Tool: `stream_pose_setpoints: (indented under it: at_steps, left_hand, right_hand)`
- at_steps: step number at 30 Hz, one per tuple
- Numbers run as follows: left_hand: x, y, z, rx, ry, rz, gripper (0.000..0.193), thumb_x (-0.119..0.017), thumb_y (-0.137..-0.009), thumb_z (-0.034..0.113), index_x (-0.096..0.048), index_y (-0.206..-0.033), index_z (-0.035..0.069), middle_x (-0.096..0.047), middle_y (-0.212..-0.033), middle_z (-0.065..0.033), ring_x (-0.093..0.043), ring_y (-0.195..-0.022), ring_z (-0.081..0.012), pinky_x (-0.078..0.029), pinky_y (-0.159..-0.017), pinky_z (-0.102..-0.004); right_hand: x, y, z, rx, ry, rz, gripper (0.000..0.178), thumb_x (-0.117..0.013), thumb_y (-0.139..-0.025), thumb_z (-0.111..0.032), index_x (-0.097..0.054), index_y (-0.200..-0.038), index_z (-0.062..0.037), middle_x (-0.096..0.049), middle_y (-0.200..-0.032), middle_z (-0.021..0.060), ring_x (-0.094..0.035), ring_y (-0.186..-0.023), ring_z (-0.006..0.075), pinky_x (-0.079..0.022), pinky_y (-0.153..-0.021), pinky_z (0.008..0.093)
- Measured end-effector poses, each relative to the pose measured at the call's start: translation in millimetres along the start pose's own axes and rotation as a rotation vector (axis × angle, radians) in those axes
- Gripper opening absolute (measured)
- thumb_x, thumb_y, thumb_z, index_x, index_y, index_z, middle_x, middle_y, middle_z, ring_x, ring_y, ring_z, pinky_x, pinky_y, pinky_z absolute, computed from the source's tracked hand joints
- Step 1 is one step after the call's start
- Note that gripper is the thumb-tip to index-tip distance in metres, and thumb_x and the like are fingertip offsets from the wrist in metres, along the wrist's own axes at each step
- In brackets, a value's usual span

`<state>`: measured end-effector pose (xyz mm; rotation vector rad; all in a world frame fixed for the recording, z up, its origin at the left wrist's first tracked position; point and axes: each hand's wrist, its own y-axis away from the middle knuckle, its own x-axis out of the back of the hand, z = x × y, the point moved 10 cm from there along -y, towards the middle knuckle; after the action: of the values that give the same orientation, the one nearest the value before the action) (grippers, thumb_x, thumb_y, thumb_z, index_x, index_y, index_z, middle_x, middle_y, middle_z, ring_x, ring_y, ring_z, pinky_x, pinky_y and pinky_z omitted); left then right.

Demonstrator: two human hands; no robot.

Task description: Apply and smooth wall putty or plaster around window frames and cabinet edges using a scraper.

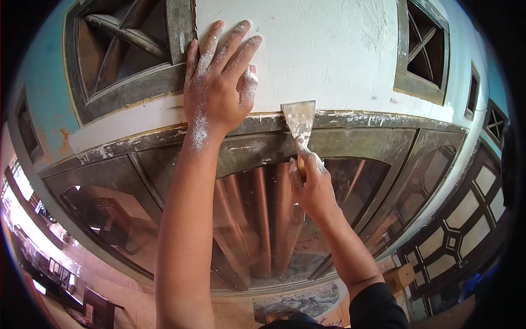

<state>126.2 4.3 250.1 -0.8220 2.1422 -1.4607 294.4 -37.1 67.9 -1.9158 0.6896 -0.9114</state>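
Observation:
My left hand (219, 82) lies against the white wall (323, 49), its fingers stretched upward and dusted with white powder. Its palm side rests beside the corner of a dark wooden vent frame (137, 88). In my right hand (313, 183) is a putty knife (299, 120), gripped by its wooden handle with the blade pointing up. The wide blade, smeared with whitish residue, stands at the dark wooden beam (246, 143), its edge at the lower border of the white wall. White flecks and smears mark the top of the beam.
Below the beam are glazed wooden window panels (263, 219) with reflections in the glass. A second vent frame (422, 52) is set in the wall at right. Far right stands a dark latticed door (457, 230). A wooden stool-like piece (399, 278) sits near my right elbow.

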Motion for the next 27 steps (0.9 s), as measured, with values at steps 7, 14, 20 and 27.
stream_pose_setpoints:
  at_steps: [7,14,20,27]
  left_hand:
    - [2,0,0,0.005,-0.011,-0.005,0.047,-0.062,-0.093,0.017,-0.069,-0.139,0.022,-0.055,-0.159,0.0029,-0.042,-0.153,-0.0312,-0.032,-0.123,-0.0601]
    - [2,-1,1,0.009,-0.018,-0.017,0.048,-0.063,-0.092,0.016,-0.068,-0.139,0.021,-0.055,-0.159,0.0024,-0.042,-0.153,-0.0325,-0.032,-0.123,-0.0606]
    - [4,-1,3,0.008,-0.019,-0.017,0.047,-0.062,-0.092,0.015,-0.069,-0.138,0.020,-0.056,-0.159,0.0013,-0.042,-0.153,-0.0331,-0.033,-0.122,-0.0607]
    - [0,1,3,0.017,-0.015,-0.035,0.048,-0.061,-0.092,0.018,-0.069,-0.140,0.021,-0.055,-0.160,0.0012,-0.041,-0.154,-0.0323,-0.030,-0.124,-0.0598]
  right_hand:
    - [8,-18,-24,0.030,-0.003,0.033,0.036,-0.064,-0.101,-0.009,-0.057,-0.137,-0.0059,-0.064,-0.098,0.0253,-0.065,-0.085,0.0502,-0.053,-0.069,0.0570]
    - [1,-37,-28,-0.091,-0.047,-0.062,0.041,-0.065,-0.100,-0.009,-0.056,-0.140,-0.0063,-0.065,-0.103,0.0254,-0.065,-0.083,0.0500,-0.053,-0.069,0.0572]
    - [-2,-8,-30,0.049,-0.027,0.006,0.042,-0.068,-0.098,-0.012,-0.055,-0.138,-0.0068,-0.067,-0.099,0.0257,-0.067,-0.083,0.0500,-0.055,-0.069,0.0575]
    - [2,-1,-22,0.090,-0.025,0.085,0.039,-0.073,-0.096,-0.005,-0.059,-0.133,-0.0013,-0.068,-0.088,0.0256,-0.071,-0.068,0.0399,-0.055,-0.060,0.0424]
